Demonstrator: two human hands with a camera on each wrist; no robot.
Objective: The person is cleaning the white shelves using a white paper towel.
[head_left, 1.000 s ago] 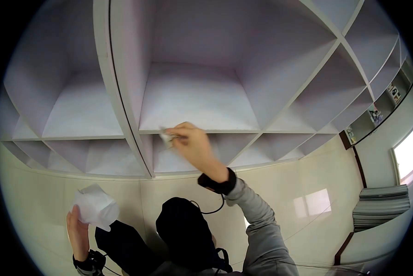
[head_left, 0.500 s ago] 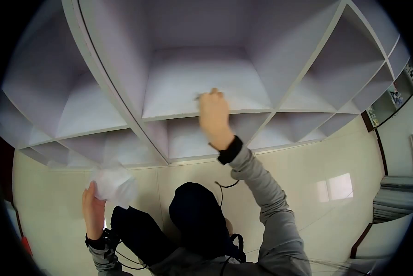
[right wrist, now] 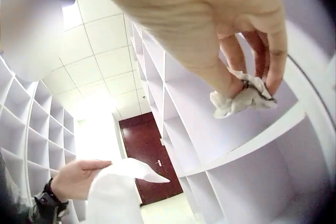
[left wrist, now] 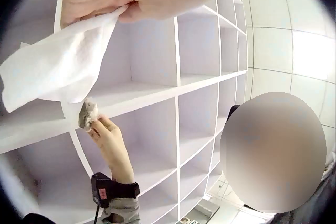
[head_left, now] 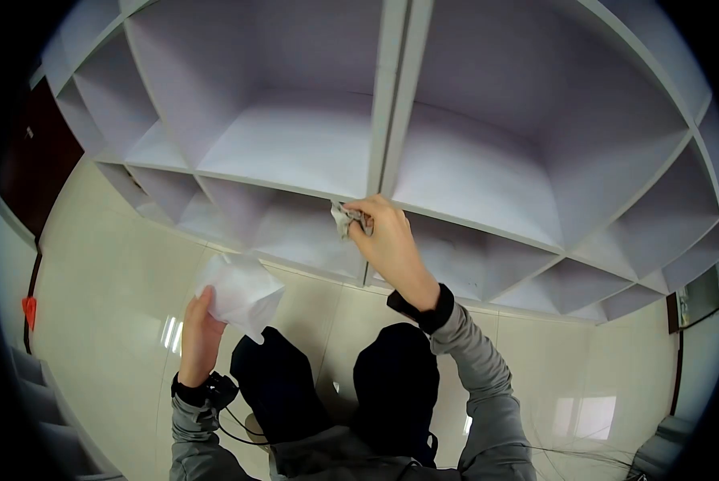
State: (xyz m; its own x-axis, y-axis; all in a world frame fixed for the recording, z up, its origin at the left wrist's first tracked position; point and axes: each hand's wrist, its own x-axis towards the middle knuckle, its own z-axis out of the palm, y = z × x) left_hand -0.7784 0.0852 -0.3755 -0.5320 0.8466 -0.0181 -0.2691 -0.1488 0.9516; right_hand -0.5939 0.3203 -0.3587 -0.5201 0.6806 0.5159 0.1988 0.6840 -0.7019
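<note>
**Right hand (head_left: 391,244), fingertips pinched on a crumpled wad (head_left: 343,218), at the front lip of a white shelf unit (head_left: 295,152).**

Grip: thumb and fingers (right wrist: 275,50) curled tight round the small, greyed wad, most of it bunched between them, a tuft loose below. Position: wad at the shelf edge just beside the upright divider (head_left: 391,96), arm reaching up; actual contact with the board cannot be told. Left hand (head_left: 199,337): lower, well apart from the shelves, thumb and fingers closed on one edge of a clean white sheet (head_left: 239,293), the rest hanging free. Risk, as judged: the pinch is narrow, so drag against the board edge could pull the wad out. The sheet, held by one edge only, could slip or tear.
</note>
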